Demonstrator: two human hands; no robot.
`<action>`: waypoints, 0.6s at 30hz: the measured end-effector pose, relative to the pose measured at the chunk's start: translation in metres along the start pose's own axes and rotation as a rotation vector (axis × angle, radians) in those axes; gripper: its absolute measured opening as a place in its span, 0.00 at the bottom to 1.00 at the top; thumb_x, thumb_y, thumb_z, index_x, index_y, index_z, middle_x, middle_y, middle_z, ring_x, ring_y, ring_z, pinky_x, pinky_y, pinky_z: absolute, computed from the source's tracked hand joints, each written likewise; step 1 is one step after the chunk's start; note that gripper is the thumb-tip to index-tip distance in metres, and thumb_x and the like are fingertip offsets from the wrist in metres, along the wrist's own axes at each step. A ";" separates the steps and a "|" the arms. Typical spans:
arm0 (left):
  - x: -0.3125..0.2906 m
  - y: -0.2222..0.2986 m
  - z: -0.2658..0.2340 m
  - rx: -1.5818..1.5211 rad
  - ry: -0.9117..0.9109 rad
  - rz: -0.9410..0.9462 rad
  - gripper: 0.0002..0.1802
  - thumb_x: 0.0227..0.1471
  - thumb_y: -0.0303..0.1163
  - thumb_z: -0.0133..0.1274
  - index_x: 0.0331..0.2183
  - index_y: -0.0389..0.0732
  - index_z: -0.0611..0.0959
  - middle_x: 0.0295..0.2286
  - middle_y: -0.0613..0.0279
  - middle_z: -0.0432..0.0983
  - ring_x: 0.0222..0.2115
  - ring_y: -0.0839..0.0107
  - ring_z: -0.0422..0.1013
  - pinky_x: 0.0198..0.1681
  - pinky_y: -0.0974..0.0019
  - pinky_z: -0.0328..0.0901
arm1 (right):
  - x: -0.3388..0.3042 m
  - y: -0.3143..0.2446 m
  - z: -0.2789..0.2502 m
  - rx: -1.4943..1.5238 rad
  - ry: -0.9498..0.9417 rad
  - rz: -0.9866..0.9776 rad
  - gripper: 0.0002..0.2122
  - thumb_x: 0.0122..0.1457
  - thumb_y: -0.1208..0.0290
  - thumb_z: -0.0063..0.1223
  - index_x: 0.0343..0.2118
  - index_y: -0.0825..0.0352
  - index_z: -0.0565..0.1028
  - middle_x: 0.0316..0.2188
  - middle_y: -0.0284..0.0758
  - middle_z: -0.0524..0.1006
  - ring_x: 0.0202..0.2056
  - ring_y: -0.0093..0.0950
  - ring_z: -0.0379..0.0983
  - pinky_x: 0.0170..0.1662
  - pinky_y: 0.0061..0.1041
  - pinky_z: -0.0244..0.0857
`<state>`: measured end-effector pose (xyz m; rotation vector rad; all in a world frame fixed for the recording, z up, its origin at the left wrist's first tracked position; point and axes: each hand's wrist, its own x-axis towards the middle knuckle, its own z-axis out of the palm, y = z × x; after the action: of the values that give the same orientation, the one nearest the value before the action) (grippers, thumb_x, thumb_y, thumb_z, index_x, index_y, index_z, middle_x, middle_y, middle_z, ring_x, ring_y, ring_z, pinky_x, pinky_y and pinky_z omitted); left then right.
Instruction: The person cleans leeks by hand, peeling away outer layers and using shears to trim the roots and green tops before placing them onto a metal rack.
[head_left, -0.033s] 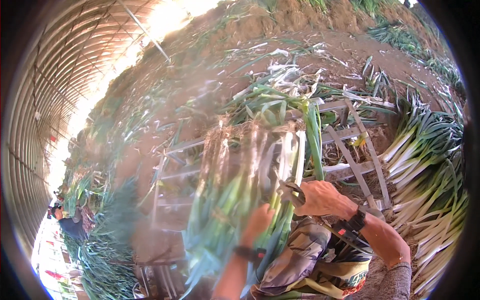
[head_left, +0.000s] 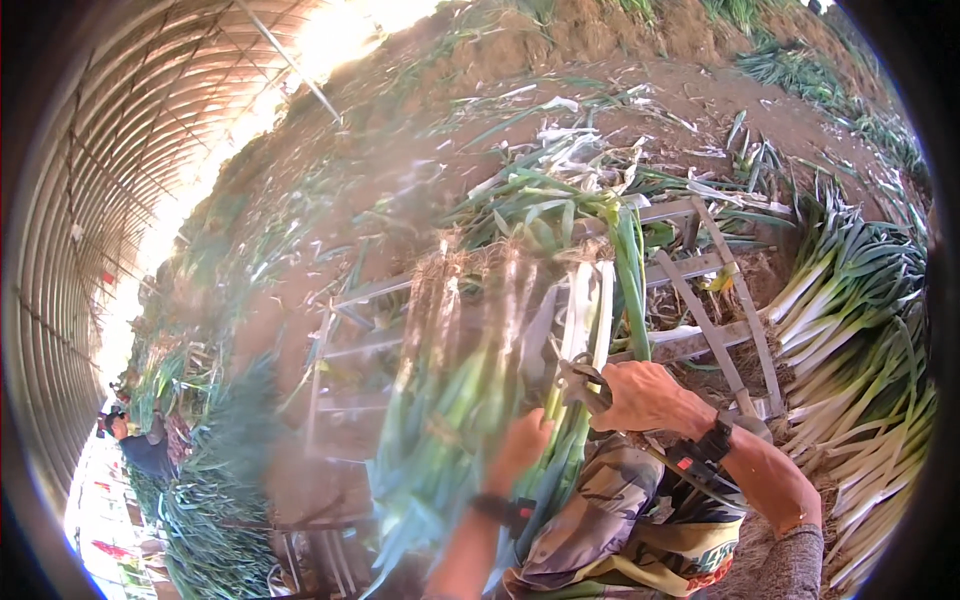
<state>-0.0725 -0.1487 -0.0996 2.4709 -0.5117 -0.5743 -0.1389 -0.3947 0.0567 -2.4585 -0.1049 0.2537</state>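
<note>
My right hand (head_left: 650,398) is closed around the handles of dark metal pliers (head_left: 580,385), whose jaws lie against the stalks at the right edge of a row of long green onions (head_left: 475,340). My left hand (head_left: 522,445) is closed on the green stalks just below and left of the tool; some of its fingers are hidden. White, rooty ends of the onions point away from me and their leaves hang toward me. A hazy smear over the left half of the view blurs part of the row.
The onions rest on a metal frame (head_left: 700,268). A large heap of onions (head_left: 850,390) lies at the right. Cut leaves (head_left: 560,190) litter the soil beyond. Far left, another person (head_left: 148,450) bends beside more onions (head_left: 205,530), under the ribbed tunnel roof (head_left: 110,190).
</note>
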 end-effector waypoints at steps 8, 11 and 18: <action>-0.018 -0.010 -0.043 0.322 0.613 0.168 0.16 0.48 0.33 0.54 0.39 0.36 0.79 0.39 0.46 0.74 0.42 0.45 0.68 0.46 0.45 0.63 | -0.012 -0.014 0.009 0.115 -0.124 0.023 0.24 0.43 0.53 0.62 0.30 0.75 0.75 0.23 0.48 0.76 0.27 0.45 0.75 0.35 0.40 0.68; -0.026 -0.051 -0.052 0.310 0.465 0.048 0.18 0.46 0.34 0.57 0.40 0.36 0.79 0.40 0.46 0.74 0.41 0.46 0.69 0.46 0.47 0.63 | -0.006 -0.037 0.012 0.197 -0.218 -0.027 0.21 0.44 0.56 0.62 0.29 0.73 0.76 0.22 0.47 0.76 0.26 0.42 0.75 0.34 0.39 0.69; -0.009 -0.043 -0.035 0.233 0.400 -0.094 0.23 0.45 0.35 0.58 0.44 0.35 0.77 0.40 0.43 0.75 0.43 0.45 0.71 0.46 0.48 0.64 | -0.008 -0.048 0.015 0.130 -0.412 -0.107 0.21 0.44 0.57 0.59 0.33 0.72 0.76 0.23 0.49 0.77 0.27 0.43 0.76 0.35 0.40 0.69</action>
<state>-0.0522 -0.0965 -0.0953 2.7454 -0.3168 -0.0468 -0.1504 -0.3491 0.0765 -2.2315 -0.3824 0.6940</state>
